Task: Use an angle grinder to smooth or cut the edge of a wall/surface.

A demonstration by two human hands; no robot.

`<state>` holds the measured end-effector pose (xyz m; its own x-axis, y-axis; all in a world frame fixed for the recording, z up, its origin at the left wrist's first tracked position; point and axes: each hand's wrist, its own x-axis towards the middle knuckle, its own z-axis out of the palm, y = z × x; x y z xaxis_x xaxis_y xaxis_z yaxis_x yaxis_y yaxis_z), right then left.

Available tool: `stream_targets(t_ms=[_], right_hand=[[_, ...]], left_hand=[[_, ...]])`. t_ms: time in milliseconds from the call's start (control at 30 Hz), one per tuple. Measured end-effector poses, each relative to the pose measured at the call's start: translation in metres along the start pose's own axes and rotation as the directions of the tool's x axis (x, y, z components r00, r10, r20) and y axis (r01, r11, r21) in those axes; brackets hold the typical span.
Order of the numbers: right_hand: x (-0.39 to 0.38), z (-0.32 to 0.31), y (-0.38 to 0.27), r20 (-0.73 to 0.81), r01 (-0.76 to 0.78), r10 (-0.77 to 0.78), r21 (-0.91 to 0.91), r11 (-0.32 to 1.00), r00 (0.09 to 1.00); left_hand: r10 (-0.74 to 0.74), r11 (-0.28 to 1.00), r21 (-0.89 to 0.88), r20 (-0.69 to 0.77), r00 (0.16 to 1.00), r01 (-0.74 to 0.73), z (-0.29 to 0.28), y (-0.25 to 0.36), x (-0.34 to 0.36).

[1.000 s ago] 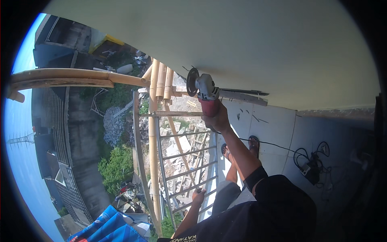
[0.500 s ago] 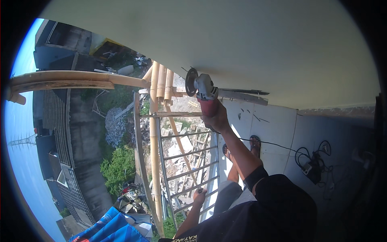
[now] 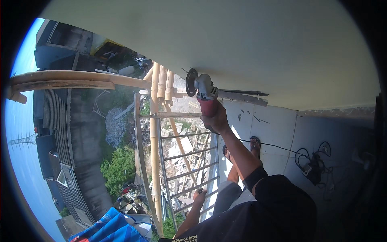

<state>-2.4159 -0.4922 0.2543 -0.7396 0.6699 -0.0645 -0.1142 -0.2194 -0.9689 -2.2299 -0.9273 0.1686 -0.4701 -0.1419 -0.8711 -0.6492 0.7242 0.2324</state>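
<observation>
Right hand (image 3: 215, 119) wrapped tight round red angle grinder (image 3: 203, 92), raised, disc at the edge of the pale ceiling slab (image 3: 242, 44). Left hand (image 3: 199, 197) low on the metal railing (image 3: 181, 161), seemingly closed on a bar, hard to tell. Risk: one-handed grinder could kick back or slip. Cord (image 3: 274, 146) trails by sandalled feet, trip hazard at a high open edge.

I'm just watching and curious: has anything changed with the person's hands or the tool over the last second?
Hardly anything. The right hand still grips the red angle grinder, its disc staying at the edge of the pale slab overhead; it shifted at most a touch leftward. The left hand stays on the metal railing. The cable and sandalled feet on the tiled floor lie as before.
</observation>
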Motion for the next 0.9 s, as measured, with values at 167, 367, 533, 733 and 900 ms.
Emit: stream_targets(t_ms=[167,367,533,733,900], right_hand=[[0.003,-0.001,0.008,0.003,-0.012,0.012,-0.021,1.0,1.0],[0.004,-0.003,0.009,0.012,-0.028,0.028,-0.011,1.0,1.0],[0.004,-0.006,0.005,0.023,-0.022,0.022,-0.027,0.999,0.999],[0.002,-0.005,-0.001,0.027,-0.023,0.022,0.015,1.0,0.999],[-0.023,-0.021,-0.02,0.108,-0.061,0.084,-0.197,0.978,0.991]], left_hand=[[0.013,1.0,0.005,-0.006,1.0,-0.013,0.003,-0.003,0.003],[0.015,1.0,-0.021,0.001,1.0,-0.015,0.007,-0.001,-0.003],[-0.038,0.998,-0.043,0.008,0.999,0.038,0.013,0.003,-0.008],[0.05,0.996,-0.066,-0.036,0.998,-0.052,0.022,-0.008,-0.007],[0.162,0.971,-0.189,0.056,0.985,-0.149,0.045,0.044,-0.038]])
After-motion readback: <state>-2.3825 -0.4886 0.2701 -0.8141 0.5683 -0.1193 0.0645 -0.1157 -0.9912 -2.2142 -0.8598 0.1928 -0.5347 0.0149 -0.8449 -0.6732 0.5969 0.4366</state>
